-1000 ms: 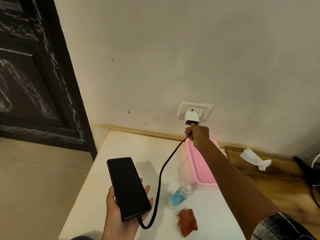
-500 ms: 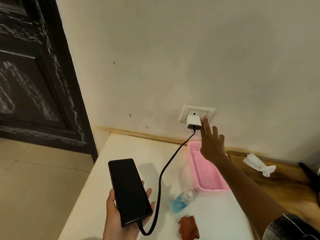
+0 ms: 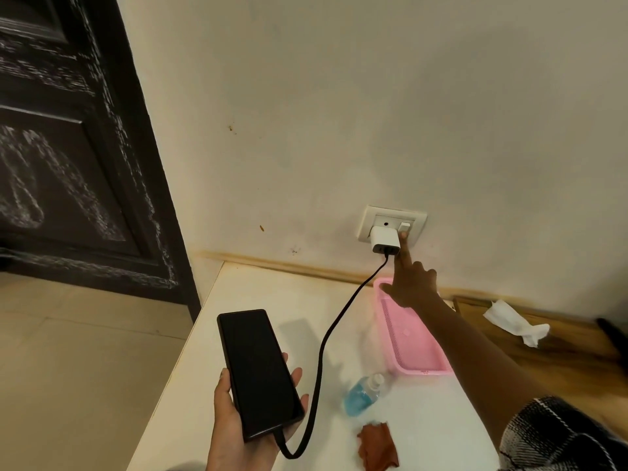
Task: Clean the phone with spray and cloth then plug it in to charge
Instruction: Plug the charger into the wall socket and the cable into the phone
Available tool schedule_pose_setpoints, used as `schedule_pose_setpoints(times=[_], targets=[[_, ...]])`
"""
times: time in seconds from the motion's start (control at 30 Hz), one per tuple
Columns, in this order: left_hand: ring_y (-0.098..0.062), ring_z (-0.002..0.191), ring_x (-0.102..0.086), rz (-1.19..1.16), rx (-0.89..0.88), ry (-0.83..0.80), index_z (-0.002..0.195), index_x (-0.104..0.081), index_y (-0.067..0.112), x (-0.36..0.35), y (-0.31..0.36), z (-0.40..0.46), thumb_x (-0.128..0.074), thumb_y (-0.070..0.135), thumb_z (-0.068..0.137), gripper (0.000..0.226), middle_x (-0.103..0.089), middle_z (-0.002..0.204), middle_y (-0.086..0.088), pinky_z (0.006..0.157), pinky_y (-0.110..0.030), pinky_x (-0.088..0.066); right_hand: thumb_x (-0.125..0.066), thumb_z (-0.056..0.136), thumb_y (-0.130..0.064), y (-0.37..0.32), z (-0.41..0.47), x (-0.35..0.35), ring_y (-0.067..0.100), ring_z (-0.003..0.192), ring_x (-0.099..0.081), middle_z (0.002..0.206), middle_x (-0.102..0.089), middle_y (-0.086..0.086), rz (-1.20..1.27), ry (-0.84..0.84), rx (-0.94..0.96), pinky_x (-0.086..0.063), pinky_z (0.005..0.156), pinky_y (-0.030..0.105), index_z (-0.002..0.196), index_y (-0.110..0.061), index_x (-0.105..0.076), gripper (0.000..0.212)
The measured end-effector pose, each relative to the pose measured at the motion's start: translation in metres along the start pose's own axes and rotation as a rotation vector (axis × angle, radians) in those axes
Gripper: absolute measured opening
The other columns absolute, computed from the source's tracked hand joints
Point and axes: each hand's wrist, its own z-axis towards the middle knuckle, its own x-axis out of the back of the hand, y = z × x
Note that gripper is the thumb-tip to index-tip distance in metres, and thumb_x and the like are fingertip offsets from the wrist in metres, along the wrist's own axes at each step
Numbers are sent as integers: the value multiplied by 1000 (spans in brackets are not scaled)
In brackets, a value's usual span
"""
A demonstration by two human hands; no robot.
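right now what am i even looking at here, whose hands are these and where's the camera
There is no machine here: a person wears a camera on the head, looking down at their own two hands. The left hand holds a black phone with a black cable running to a white charger in the wall socket. The right hand points one finger at the socket's switch. On the white table lie a blue spray bottle, a brown cloth and a pink tray.

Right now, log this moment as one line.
left hand holds phone | cable joins phone to charger | right hand forefinger at socket switch | screen dark
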Motion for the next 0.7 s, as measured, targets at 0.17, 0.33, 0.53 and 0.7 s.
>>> schedule_pose_setpoints(times=[0.17, 0.33, 0.53, 0.7], targets=[[-37, 92, -68, 24, -32, -52, 113, -62, 15, -4, 0, -10, -39, 65, 87, 61, -74, 101, -14, 67, -54, -57, -40, 93, -45, 10, -11, 0, 24, 111, -43, 156, 17, -2, -29, 103, 27, -43, 72, 33, 142, -9, -23, 63], [-35, 92, -71, 76, -70, -95, 116, -63, 15, -6, 0, -17, -40, 63, 88, 60, -72, 109, -13, 76, -55, -55, -47, 88, -21, 5, -43, 7, 26, 104, -55, 118, -59, 9, 487, 163, -245, -47, 80, 34, 89, -9, -66, 23], [-36, 99, -69, 115, -102, -146, 125, -58, 18, -9, -1, -29, -39, 60, 91, 57, -68, 119, -14, 77, -55, -56, -54, 90, -17, -24, -134, 30, 15, 81, -58, 97, -68, 3, 1049, 412, -354, -43, 79, 25, 90, -15, -67, 13], [-35, 104, -67, 175, -135, -157, 127, -57, 18, -8, -5, -42, -38, 59, 93, 56, -68, 119, -13, 74, -51, -57, -57, 88, -8, -52, -218, 52, -2, 77, -56, 85, -62, -18, 1378, 394, -250, -38, 71, 8, 76, -36, -55, 31]])
